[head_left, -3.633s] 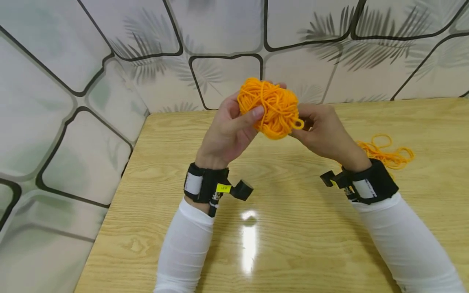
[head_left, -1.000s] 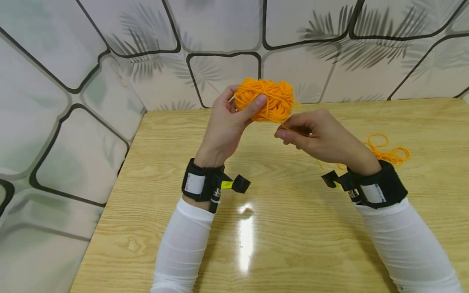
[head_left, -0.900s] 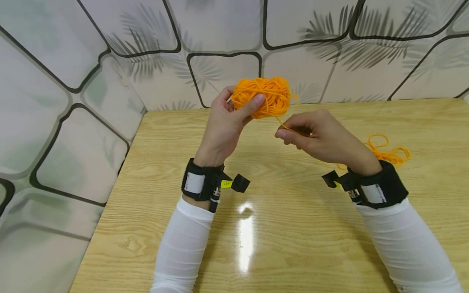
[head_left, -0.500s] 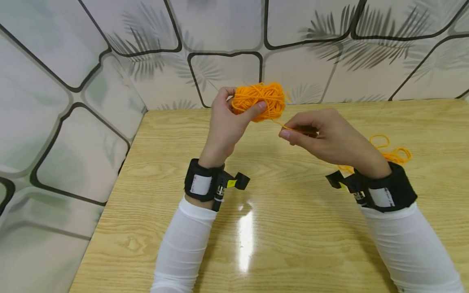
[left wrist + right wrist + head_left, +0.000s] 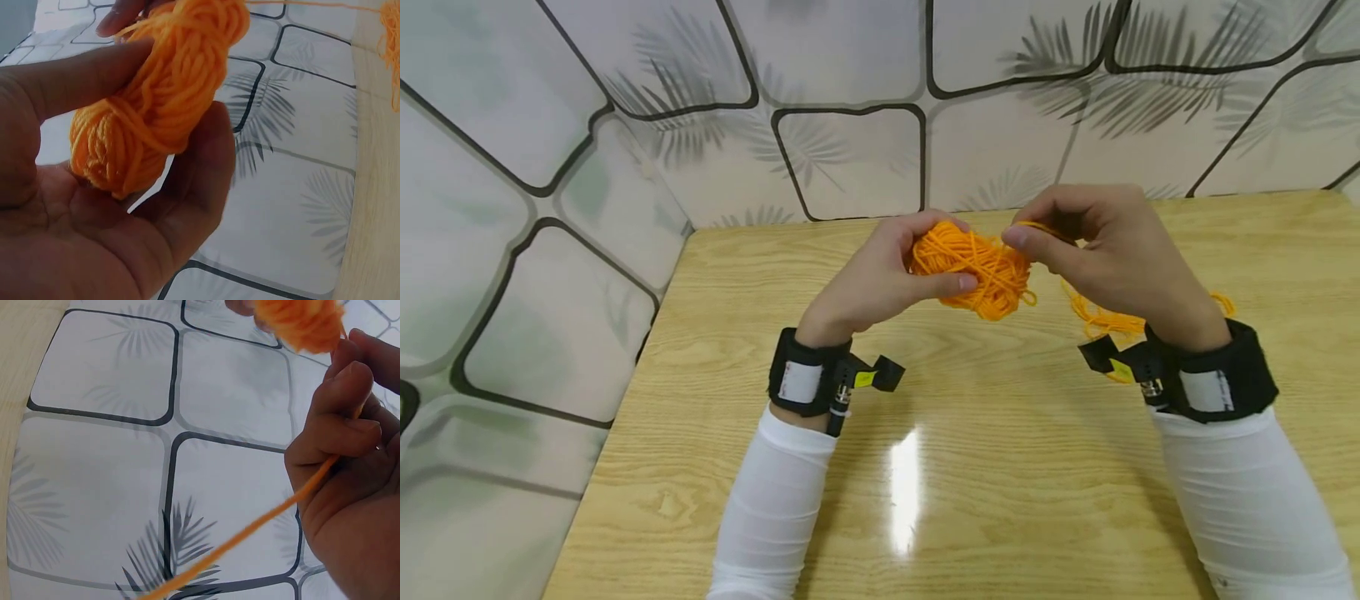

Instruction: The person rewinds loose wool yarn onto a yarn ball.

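An orange ball of yarn (image 5: pixel 973 265) is held above the table by my left hand (image 5: pixel 895 271), thumb across its near side and fingers behind it. In the left wrist view the wound yarn ball (image 5: pixel 162 94) sits between thumb and curled fingers. Just right of the ball, my right hand (image 5: pixel 1105 242) pinches a single yarn strand (image 5: pixel 1037 227). The right wrist view shows that strand (image 5: pixel 250 530) running through the curled fingers of the right hand (image 5: pixel 350 450) and out to the lower left. A small loop sticks out at the ball's right end.
Loose orange yarn (image 5: pixel 1105 319) lies in a tangle on the wooden table (image 5: pixel 1000 467), partly hidden behind the right hand and wrist. A wall (image 5: pixel 850 158) with a stone-and-leaf pattern rises along the table's back and left edges.
The ball has come lower and right and is tilted differently in my left hand. My right hand has risen and moved right, still pinching the strand.
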The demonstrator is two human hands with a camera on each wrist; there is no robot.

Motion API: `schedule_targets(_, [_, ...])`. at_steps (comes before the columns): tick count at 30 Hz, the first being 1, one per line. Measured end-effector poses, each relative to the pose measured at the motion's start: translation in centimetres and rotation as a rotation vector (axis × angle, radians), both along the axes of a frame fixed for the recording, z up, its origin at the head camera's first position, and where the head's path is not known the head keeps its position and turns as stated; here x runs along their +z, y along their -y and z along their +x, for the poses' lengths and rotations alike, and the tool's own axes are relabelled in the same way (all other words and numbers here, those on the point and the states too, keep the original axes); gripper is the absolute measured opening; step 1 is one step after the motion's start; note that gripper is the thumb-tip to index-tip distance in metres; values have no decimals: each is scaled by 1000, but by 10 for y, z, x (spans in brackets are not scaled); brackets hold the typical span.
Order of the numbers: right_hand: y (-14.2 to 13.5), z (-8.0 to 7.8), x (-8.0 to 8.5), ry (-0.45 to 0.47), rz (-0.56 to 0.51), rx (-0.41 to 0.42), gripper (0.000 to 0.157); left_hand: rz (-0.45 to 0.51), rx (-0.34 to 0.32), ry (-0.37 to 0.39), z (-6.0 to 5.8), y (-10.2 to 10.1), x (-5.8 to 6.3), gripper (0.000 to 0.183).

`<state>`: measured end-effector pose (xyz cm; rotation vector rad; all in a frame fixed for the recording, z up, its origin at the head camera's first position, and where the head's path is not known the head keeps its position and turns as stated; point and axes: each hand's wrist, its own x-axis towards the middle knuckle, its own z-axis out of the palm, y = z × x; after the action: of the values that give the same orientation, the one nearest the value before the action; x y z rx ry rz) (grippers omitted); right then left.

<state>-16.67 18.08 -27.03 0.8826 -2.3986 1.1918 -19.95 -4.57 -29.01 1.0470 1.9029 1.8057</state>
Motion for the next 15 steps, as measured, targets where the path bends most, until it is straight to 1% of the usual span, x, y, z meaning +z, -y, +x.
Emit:
schedule_targets(2, [-2,-4,-3,2,-15,0,6,11,-48,18,3,1,3,38])
schedule_targets(4, [-3,-7,-6,13,-30,6,7,25,-78,52,7,3,8,43])
schedule_targets(7, [-3,-10,-10,34,-51,15,7,52,-85,100,11,3,13,48])
schedule_targets(10, [-4,-12,-11,55,-77,22,8,88,-85,133,13,3,15,48])
schedule_targets(12, [-5,-12,-11,69,-94,28,8,109,-97,131,13,2,15,47])
schedule_targets(15, [-7,-12,-11,123,-137,53,9,127,-115,89,12,1,15,41])
